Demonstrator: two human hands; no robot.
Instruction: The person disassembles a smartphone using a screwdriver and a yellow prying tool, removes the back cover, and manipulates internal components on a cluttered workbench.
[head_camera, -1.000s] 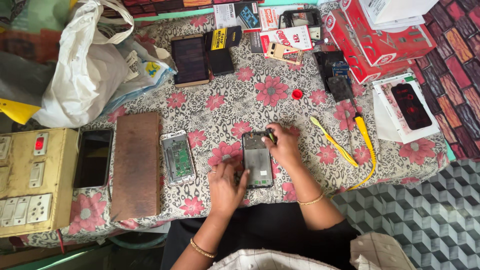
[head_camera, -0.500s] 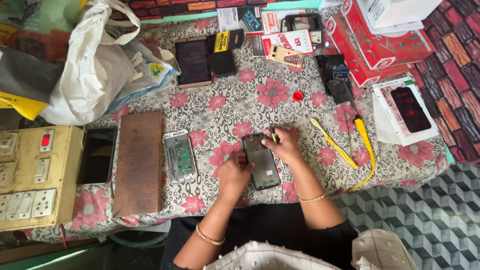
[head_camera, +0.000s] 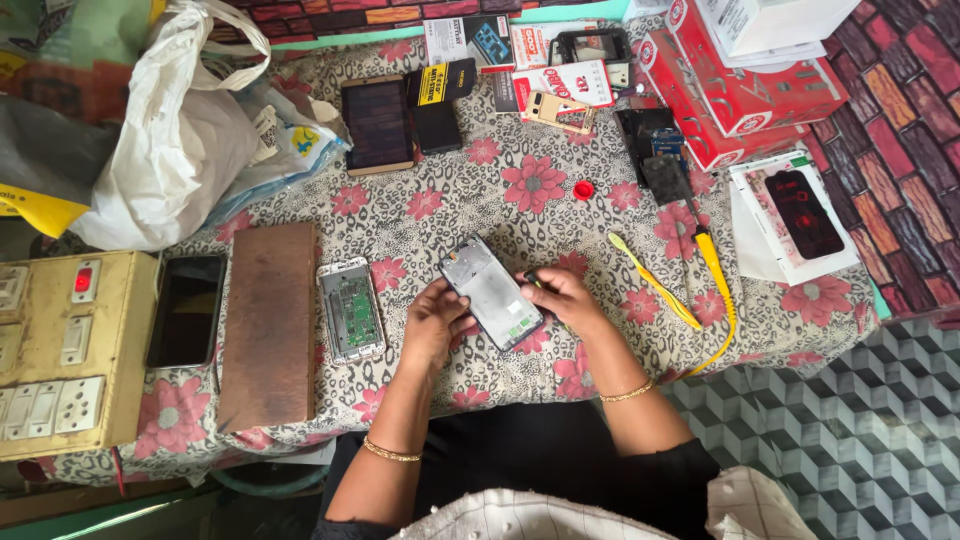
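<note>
White plastic bag (head_camera: 165, 150) at table's far left; yellow switchboard (head_camera: 60, 350) near left; wooden block (head_camera: 268, 325) beside opened phone body (head_camera: 351, 310); red caps (head_camera: 583, 189); red boxes (head_camera: 745, 90) far right.

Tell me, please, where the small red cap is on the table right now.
In the head view, the small red cap lies on the floral cloth, beyond the right hand, left of the dark phone parts.

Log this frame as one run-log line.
left hand: holds opened phone | right hand: small tool at phone edge | circuit board frame: left, apart | surface: floral table
</note>
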